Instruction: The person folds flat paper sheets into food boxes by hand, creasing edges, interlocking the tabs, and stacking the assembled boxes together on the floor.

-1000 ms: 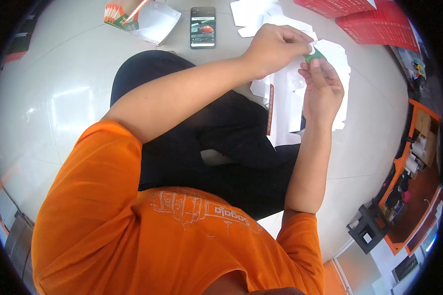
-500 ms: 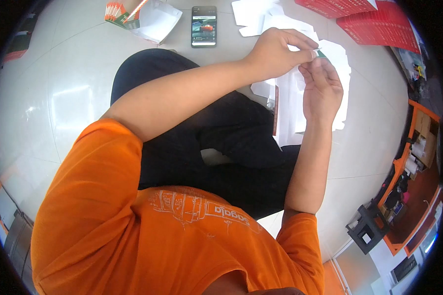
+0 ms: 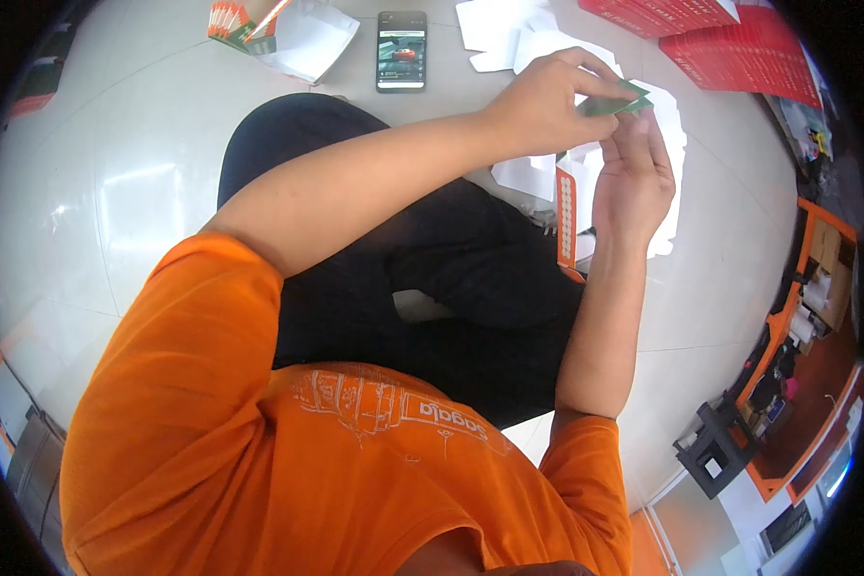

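Note:
My left hand point(image 3: 552, 101) reaches across to the right and pinches a green folded card flap point(image 3: 616, 102) between thumb and fingers. Just below it, my right hand point(image 3: 636, 173) is raised with the palm towards me, its curled fingertips against the flap's underside. Beside my right wrist shows a thin cardboard carton point(image 3: 566, 219), its narrow side orange-red with a row of pale marks. Whether the green flap belongs to this carton is hidden by my hands. White card sheets point(image 3: 670, 182) lie on the floor beneath my hands.
A phone point(image 3: 401, 53) with a lit screen lies on the tiled floor. Left of it is an open white carton point(image 3: 317, 43) beside orange-and-green cards point(image 3: 228, 23). Red printed stacks point(image 3: 739, 58) are at top right. A dark stool point(image 3: 718, 444) stands at lower right.
The green flap has come into fuller view between my hands as my left hand shifted slightly up. The carton has turned, so its orange-red side now shows beside my right wrist.

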A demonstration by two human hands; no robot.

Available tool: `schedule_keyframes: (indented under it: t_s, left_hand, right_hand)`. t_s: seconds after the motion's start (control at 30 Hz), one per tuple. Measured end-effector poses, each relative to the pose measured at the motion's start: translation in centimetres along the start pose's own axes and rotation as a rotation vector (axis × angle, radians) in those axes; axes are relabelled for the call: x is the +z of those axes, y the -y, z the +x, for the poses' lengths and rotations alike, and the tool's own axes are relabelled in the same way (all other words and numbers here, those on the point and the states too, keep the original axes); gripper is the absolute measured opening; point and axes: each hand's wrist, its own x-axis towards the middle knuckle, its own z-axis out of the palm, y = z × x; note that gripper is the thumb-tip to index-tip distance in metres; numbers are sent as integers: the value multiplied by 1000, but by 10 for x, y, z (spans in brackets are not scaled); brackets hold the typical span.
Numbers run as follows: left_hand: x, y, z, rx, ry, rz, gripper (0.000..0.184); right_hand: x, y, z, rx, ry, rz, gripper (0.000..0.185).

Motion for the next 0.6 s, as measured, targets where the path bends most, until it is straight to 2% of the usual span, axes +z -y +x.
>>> schedule_keyframes:
  t_s: [0.1, 0.2, 0.3, 0.4, 0.5, 0.6]
  left_hand:
    - [-2, -8, 1, -54, 100, -82, 34]
    - [-5, -12, 1, -134, 170, -55, 33]
    - [-1, 4, 2, -6, 143, -39, 38]
    - [-2, 0, 7, -228, 43, -319, 44]
    - [-11, -5, 12, -561, 26, -506, 48]
    - [-13, -11, 12, -627, 73, -458, 45]
  right_hand:
    - [-9, -6, 6, 0, 8, 14, 40]
    - [-14, -7, 8, 93, 43, 74, 38]
    - [-11, -4, 6, 193, 0, -50, 34]
    - [-6, 10, 3, 280, 64, -241, 29]
    - [-3, 11, 1, 230, 183, -314, 28]
    - [0, 4, -5, 158, 249, -619, 30]
